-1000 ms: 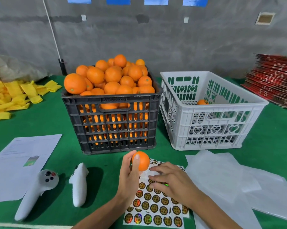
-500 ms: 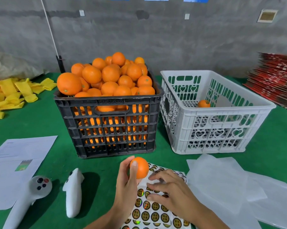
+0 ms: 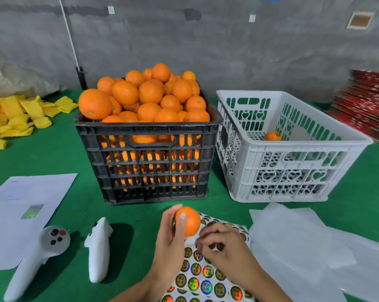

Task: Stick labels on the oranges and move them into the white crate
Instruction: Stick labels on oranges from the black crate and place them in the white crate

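Observation:
My left hand (image 3: 170,240) holds a small orange (image 3: 189,222) up above the near end of a sheet of round shiny labels (image 3: 202,277). Just right of it, my right hand (image 3: 224,250) rests on the sheet with its fingertips pinched at a label; whether the label is lifted is unclear. Behind the hands a black crate (image 3: 149,162) is heaped with oranges (image 3: 149,99). To its right the white crate (image 3: 293,149) holds one labelled orange (image 3: 273,136) on its floor.
Two white hand controllers (image 3: 98,247) (image 3: 39,256) lie left of my hands, beside printed papers (image 3: 25,205). Crumpled white wrapping sheets (image 3: 310,253) cover the near right. Yellow foam sleeves (image 3: 16,114) pile at the far left, red flat cartons (image 3: 367,105) at the far right.
The view has tipped down and closer. My right fingers have curled from flat on the sheet into a pinch at a label. The left hand keeps the orange in about the same place.

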